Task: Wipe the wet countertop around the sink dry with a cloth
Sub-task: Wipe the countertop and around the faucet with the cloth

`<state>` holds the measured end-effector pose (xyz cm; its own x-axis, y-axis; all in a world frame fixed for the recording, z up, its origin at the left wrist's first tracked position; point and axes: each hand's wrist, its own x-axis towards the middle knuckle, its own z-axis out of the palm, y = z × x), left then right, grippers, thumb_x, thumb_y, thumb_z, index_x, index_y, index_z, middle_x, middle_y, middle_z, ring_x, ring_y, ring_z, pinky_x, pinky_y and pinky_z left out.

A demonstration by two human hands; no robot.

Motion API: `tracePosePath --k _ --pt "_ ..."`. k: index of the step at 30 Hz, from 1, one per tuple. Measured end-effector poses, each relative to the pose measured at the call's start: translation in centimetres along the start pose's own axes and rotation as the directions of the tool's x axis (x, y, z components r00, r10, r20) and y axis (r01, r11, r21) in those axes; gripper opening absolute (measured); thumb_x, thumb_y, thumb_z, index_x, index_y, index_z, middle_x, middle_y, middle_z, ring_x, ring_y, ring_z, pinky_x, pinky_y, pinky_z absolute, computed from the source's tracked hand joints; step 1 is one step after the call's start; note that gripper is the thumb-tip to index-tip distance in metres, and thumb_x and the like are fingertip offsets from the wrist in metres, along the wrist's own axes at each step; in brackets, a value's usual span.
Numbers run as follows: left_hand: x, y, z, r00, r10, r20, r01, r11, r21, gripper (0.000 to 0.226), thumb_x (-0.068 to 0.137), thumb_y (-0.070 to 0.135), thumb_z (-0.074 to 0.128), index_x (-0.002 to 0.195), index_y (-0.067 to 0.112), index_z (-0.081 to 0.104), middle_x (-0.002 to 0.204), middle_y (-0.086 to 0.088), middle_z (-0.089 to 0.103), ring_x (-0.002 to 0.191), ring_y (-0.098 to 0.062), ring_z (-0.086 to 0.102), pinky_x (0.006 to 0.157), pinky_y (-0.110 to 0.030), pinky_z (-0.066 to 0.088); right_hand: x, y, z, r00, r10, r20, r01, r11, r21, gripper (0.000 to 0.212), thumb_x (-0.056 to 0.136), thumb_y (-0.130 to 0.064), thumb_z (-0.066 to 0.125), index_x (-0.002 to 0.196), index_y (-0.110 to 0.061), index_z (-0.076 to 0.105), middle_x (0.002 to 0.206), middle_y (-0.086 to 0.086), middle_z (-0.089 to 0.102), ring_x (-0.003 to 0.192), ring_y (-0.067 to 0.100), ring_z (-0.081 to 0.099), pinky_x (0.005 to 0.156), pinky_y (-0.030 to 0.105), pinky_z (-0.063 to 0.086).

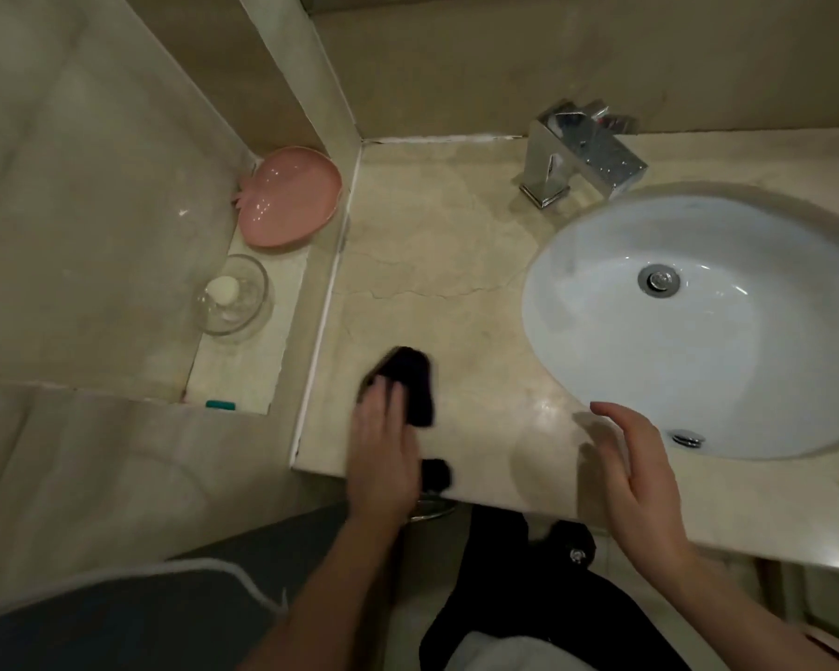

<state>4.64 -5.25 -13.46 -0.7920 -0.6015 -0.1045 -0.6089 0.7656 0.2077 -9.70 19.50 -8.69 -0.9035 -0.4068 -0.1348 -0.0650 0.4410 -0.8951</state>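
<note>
A dark cloth [412, 380] lies on the beige marble countertop [437, 254] left of the white oval sink [601, 341]. My left hand [383, 452] presses flat on the cloth near the counter's front edge, and a dark end of the cloth sticks out below the hand at the edge. My right hand [640, 481] hovers with fingers apart over the counter's front edge, just left of the sink rim, and holds nothing. The hand and cloth are blurred.
A chrome faucet [577, 152] stands behind the sink. On a lower ledge to the left sit a pink dish [291, 196], a glass bowl [233, 295] with a white object inside, and a teal item [220, 405]. Walls close off the counter's back and left.
</note>
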Motion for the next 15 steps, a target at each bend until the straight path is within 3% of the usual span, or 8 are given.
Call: tracePosePath --k 3,7,11,15 --pt "1.0 -5.7 -1.4 0.993 -0.115 0.005 0.114 0.991 0.065 0.056 0.107 0.028 0.018 0.156 0.004 0.028 0.166 -0.016 0.013 0.153 -0.033 0.016 0.125 -0.048 0.018 -2.7 0.9 -2.2 1.0 -0.023 0.009 0.023 1.0 -0.02 0.03 0.099 -0.021 0.044 0.123 -0.023 0.061 0.124 -0.016 0.058 0.122 0.009 0.052 0.101 0.012 0.035" --pt "0.8 -2.4 -1.1 0.98 -0.164 -0.11 0.169 0.985 0.039 0.06 0.105 0.033 0.022 0.156 0.001 0.026 0.165 -0.019 0.018 0.151 -0.034 0.021 0.124 -0.049 0.02 -5.3 1.7 -4.6 0.997 0.018 -0.072 -0.02 0.999 -0.036 0.029 0.097 -0.028 0.042 0.119 -0.028 0.061 0.119 -0.024 0.058 0.117 0.009 0.054 0.098 0.014 0.038" --pt "-1.1 8.9 0.8 0.989 0.15 -0.007 -0.151 0.988 -0.045 0.06 0.105 0.032 0.021 0.157 0.005 0.013 0.166 -0.018 0.007 0.154 -0.033 0.008 0.126 -0.046 0.008 -5.7 2.0 -4.1 0.991 0.041 -0.125 -0.05 0.997 -0.066 0.029 0.096 -0.024 0.041 0.118 -0.03 0.059 0.118 -0.022 0.057 0.116 0.009 0.054 0.1 0.012 0.037" --pt "-2.6 18.7 3.3 0.947 0.312 0.076 -0.282 0.922 -0.267 0.058 0.108 0.035 0.016 0.159 0.007 0.019 0.167 -0.014 0.008 0.155 -0.028 0.01 0.126 -0.044 0.011 -4.6 2.1 -2.2 0.994 0.014 -0.106 -0.031 0.986 -0.164 0.03 0.1 -0.012 0.042 0.122 -0.026 0.058 0.12 -0.007 0.06 0.119 0.016 0.054 0.104 0.022 0.039"
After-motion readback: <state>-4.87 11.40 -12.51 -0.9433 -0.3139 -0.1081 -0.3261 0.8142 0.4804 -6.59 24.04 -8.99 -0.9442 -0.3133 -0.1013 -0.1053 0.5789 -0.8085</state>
